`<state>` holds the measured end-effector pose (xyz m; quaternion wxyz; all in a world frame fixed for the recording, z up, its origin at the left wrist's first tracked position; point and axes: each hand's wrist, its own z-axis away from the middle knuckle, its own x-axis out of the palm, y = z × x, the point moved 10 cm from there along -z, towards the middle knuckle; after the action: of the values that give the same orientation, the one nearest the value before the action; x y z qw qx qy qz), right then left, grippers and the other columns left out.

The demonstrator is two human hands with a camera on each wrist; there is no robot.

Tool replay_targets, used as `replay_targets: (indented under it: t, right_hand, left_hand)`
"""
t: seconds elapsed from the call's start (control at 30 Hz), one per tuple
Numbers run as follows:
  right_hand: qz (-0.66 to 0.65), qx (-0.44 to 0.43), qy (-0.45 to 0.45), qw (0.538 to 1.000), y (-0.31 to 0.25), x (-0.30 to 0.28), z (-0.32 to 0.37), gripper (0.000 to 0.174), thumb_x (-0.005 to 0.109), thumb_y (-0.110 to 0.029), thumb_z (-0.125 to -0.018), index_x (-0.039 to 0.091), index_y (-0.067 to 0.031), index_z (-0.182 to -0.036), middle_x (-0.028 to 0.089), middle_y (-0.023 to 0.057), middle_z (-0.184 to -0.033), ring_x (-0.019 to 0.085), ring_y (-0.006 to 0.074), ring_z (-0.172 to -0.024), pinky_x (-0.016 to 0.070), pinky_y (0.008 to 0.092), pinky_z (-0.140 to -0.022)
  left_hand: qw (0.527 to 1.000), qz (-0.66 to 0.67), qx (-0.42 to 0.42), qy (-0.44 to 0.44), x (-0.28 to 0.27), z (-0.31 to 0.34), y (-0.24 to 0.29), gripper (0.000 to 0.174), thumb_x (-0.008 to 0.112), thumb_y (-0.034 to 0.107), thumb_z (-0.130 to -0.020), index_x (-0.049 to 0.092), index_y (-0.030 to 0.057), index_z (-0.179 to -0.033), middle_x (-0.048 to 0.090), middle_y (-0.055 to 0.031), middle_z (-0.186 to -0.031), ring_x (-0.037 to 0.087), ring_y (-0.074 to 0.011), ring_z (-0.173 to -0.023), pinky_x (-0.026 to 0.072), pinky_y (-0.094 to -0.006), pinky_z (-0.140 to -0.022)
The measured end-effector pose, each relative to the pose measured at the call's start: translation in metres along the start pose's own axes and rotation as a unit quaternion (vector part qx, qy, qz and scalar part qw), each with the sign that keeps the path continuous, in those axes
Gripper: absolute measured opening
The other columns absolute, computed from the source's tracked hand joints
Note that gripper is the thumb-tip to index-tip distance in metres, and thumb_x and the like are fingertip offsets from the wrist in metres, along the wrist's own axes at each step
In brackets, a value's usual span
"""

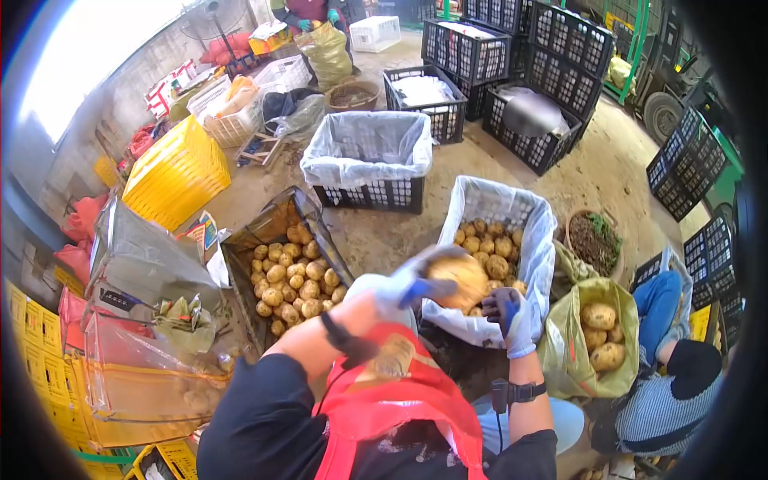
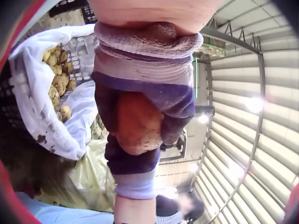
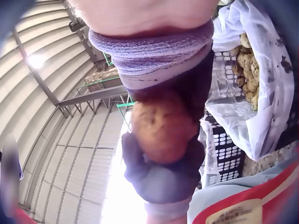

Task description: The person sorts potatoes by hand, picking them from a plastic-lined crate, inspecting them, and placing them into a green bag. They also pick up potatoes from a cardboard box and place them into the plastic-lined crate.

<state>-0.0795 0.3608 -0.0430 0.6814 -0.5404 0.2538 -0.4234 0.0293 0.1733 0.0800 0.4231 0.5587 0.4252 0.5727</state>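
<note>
Potato (image 1: 460, 280) sits clamped between the curled fingers of left hand (image 1: 400, 290) and right hand (image 1: 512, 320).

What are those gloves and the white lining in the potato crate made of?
The gloves on the left hand and right hand gripping the potato look like knit fabric, ribbed at the cuffs, with a bluish rubbery coating. The crate liner seems thin plastic film: crinkled, translucent white.
</note>
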Motion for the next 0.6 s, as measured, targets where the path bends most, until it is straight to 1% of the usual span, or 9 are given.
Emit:
replay_targets:
  t: [0.03, 0.07, 0.13, 0.2, 0.23, 0.3, 0.4, 0.5, 0.6]
  right_hand:
    - [0.045, -0.026, -0.018, 0.998, 0.004, 0.001, -0.025, 0.028, 0.061, -0.026, -0.095, 0.061, -0.0018, -0.111, 0.067, 0.0088, -0.09, 0.062, 0.0132, -0.071, 0.0502, 0.0268, -0.064]
    - [0.136, -0.087, -0.01, 0.987, 0.026, -0.014, -0.063, 0.037, 0.066, -0.026, -0.09, 0.06, -0.0008, -0.117, 0.069, 0.014, -0.098, 0.067, 0.0215, -0.083, 0.0532, 0.0308, -0.074]
    - [0.356, -0.06, 0.029, 0.932, 0.041, -0.032, -0.107, 0.046, 0.069, -0.027, -0.086, 0.057, -0.0012, -0.123, 0.067, 0.0204, -0.109, 0.065, 0.033, -0.102, 0.0515, 0.0373, -0.088]
    - [0.482, -0.038, 0.067, 0.873, 0.069, -0.06, -0.157, 0.058, 0.072, -0.03, -0.082, 0.053, -0.0032, -0.13, 0.061, 0.0248, -0.122, 0.057, 0.0414, -0.116, 0.0467, 0.0418, -0.098]
    - [0.505, 0.01, 0.058, 0.861, 0.075, -0.065, -0.171, 0.069, 0.073, -0.037, -0.079, 0.048, -0.0057, -0.136, 0.05, 0.0243, -0.137, 0.051, 0.0434, -0.122, 0.0436, 0.0444, -0.103]
    - [0.559, 0.064, 0.052, 0.825, 0.075, -0.07, -0.189, 0.073, 0.071, -0.041, -0.081, 0.045, -0.007, -0.14, 0.047, 0.0249, -0.141, 0.048, 0.0405, -0.128, 0.0424, 0.0439, -0.105]
    - [0.615, 0.158, 0.026, 0.772, 0.096, -0.075, -0.215, 0.085, 0.07, -0.048, -0.081, 0.034, -0.0088, -0.148, 0.042, 0.0242, -0.146, 0.044, 0.038, -0.133, 0.0409, 0.044, -0.107]
    - [0.653, 0.208, -0.006, 0.728, 0.111, -0.075, -0.224, 0.096, 0.07, -0.051, -0.081, 0.022, -0.0099, -0.153, 0.04, 0.0232, -0.147, 0.045, 0.0367, -0.133, 0.0414, 0.0442, -0.107]
    - [0.654, 0.217, -0.005, 0.725, 0.13, -0.088, -0.244, 0.101, 0.07, -0.051, -0.081, 0.016, -0.0093, -0.155, 0.038, 0.0242, -0.148, 0.048, 0.0379, -0.13, 0.043, 0.0449, -0.105]
  left_hand:
    - [0.997, 0.017, 0.011, 0.069, -0.037, 0.009, 0.015, 0.066, 0.076, 0.02, -0.084, 0.044, 0.0122, -0.14, 0.052, -0.0068, -0.131, 0.058, -0.0212, -0.115, 0.0507, -0.0349, -0.095]
    - [0.99, 0.034, 0.024, 0.137, -0.075, 0.02, 0.03, 0.064, 0.075, 0.024, -0.085, 0.044, 0.0131, -0.14, 0.052, -0.0075, -0.131, 0.059, -0.0229, -0.114, 0.0527, -0.0356, -0.092]
    - [0.964, 0.085, 0.022, 0.251, -0.16, 0.044, 0.024, 0.06, 0.074, 0.024, -0.085, 0.045, 0.0142, -0.137, 0.053, -0.0086, -0.13, 0.06, -0.0246, -0.11, 0.0551, -0.0389, -0.088]
    - [0.924, 0.125, 0.049, 0.359, -0.259, 0.078, -0.019, 0.058, 0.075, 0.026, -0.083, 0.047, 0.0152, -0.133, 0.056, -0.0099, -0.123, 0.062, -0.0241, -0.104, 0.0561, -0.0451, -0.082]
    - [0.9, 0.146, 0.052, 0.407, -0.304, 0.102, -0.043, 0.057, 0.076, 0.025, -0.083, 0.048, 0.0171, -0.131, 0.057, -0.0089, -0.122, 0.062, -0.0239, -0.103, 0.056, -0.0447, -0.08]
    - [0.84, 0.206, 0.02, 0.501, -0.375, 0.17, -0.111, 0.054, 0.077, 0.025, -0.082, 0.049, 0.0209, -0.128, 0.058, -0.0067, -0.118, 0.062, -0.0236, -0.102, 0.0556, -0.0439, -0.076]
    - [0.734, 0.271, -0.021, 0.623, -0.429, 0.26, -0.196, 0.05, 0.078, 0.024, -0.081, 0.051, 0.0266, -0.123, 0.06, -0.0035, -0.113, 0.061, -0.023, -0.1, 0.055, -0.0428, -0.07]
    - [0.626, 0.241, -0.01, 0.741, -0.435, 0.302, -0.217, 0.053, 0.078, 0.025, -0.08, 0.05, 0.0284, -0.125, 0.059, -0.0047, -0.116, 0.061, -0.0252, -0.098, 0.0554, -0.0396, -0.067]
    - [0.596, 0.316, 0.043, 0.737, -0.465, 0.315, -0.259, 0.056, 0.075, 0.031, -0.083, 0.046, 0.0296, -0.13, 0.056, -0.0046, -0.122, 0.061, -0.0287, -0.095, 0.0554, -0.0367, -0.064]
